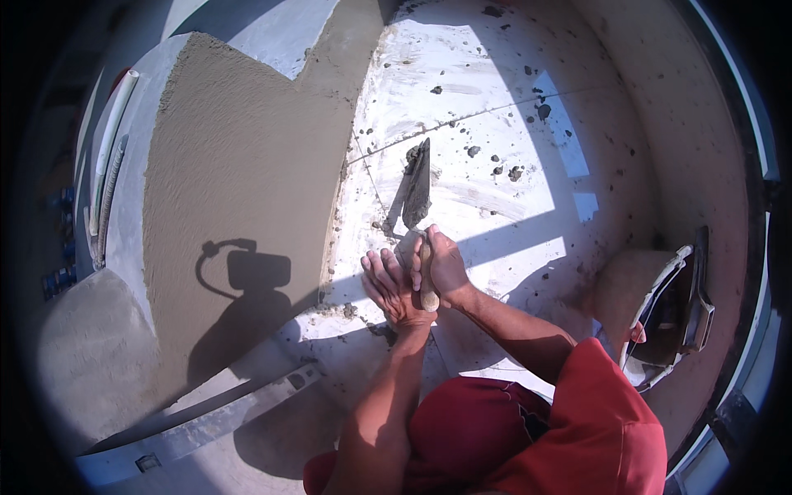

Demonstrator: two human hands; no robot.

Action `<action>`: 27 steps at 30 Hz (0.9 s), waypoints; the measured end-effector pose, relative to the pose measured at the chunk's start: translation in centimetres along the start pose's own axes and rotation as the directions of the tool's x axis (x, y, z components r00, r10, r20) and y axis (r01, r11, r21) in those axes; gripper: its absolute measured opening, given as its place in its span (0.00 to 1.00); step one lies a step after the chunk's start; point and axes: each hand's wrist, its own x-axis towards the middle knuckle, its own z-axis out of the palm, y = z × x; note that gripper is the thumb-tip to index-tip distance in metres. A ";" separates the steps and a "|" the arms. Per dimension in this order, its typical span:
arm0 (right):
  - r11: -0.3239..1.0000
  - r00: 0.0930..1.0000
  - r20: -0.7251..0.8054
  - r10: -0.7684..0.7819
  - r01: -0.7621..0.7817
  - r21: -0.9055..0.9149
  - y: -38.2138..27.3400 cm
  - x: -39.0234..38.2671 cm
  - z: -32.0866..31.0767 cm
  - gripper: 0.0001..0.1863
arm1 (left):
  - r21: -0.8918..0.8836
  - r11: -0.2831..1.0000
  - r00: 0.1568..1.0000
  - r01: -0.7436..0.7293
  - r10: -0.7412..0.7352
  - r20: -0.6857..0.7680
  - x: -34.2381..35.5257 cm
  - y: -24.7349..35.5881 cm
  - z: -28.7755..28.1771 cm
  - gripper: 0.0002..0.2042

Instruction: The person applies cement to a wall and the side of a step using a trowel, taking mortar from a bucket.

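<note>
My right hand (pixel 446 268) is wrapped round the wooden handle of a trowel (pixel 419 188). The trowel points away from me above the white floor, and grey mortar covers much of its blade. Beside the handle is my left hand (pixel 391 289), its fingers spread and holding nothing. The butt of the handle overlaps the base of this hand; whether they touch I cannot tell. To the left, a broad layer of grey-brown plaster (pixel 247 144) covers a surface, with a ragged upper edge beside bare grey areas.
Mortar crumbs (pixel 516 173) dot the white floor (pixel 487 210). A tan open container (pixel 631 285) stands at the right by the wall (pixel 685 132). A long grey bar (pixel 198 433) with cutouts lies lower left. Pale pipes (pixel 114 148) stand at the far left.
</note>
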 end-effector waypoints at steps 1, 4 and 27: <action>0.998 0.996 0.052 -0.070 0.070 0.008 -0.2 1.1 1.1 0.28 | 0.076 0.996 0.995 -0.035 0.028 0.097 -0.1 0.1 -0.4 0.42; 0.993 0.998 0.059 0.019 -0.026 0.114 -0.7 4.2 6.1 0.27 | -0.014 0.998 0.997 0.054 -0.055 -0.062 -0.7 -2.2 1.5 0.45; 1.000 0.986 0.167 -0.026 0.028 -0.007 -5.1 9.4 12.5 0.28 | -0.105 0.994 0.979 0.006 -0.028 -0.203 -0.4 -1.7 1.2 0.29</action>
